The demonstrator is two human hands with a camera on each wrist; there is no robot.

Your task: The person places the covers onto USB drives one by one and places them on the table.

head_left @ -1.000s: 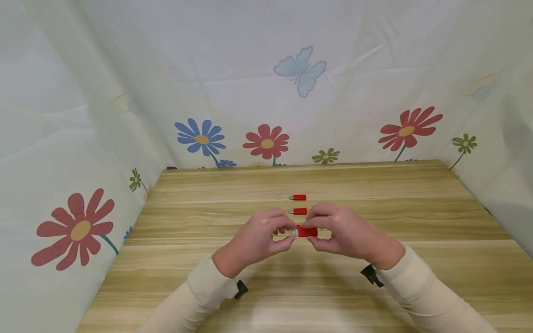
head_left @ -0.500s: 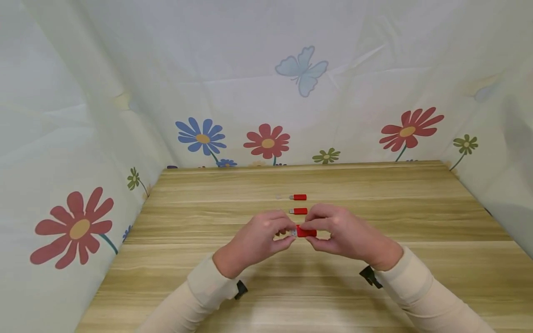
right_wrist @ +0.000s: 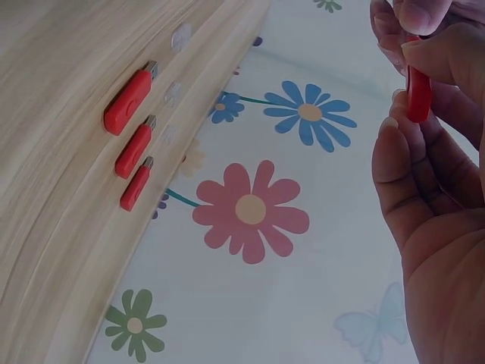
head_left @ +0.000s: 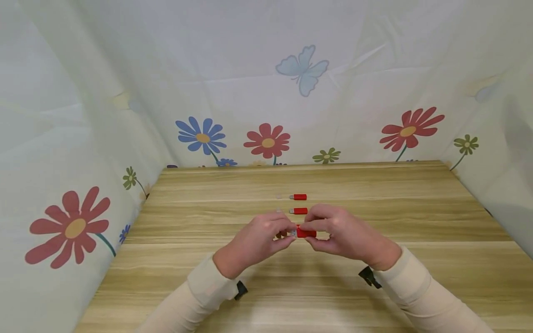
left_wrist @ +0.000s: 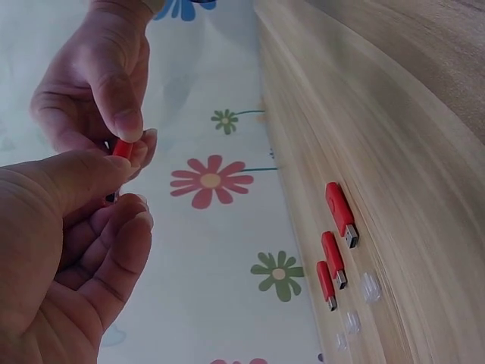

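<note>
Red USB stick (head_left: 309, 232) sits between; right hand (head_left: 343, 231) pinches its body; left hand (head_left: 263, 235) pinches its plug end.

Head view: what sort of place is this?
Probably a small curtained-off work booth, though nothing names it: pale sheeting printed with flowers rises around a wood-grain tabletop, where three red USB sticks lie in a row.

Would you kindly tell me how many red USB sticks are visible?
4: one held stick between left hand and right hand, plus near stick, middle stick and far stick, lined up on the table.
</note>
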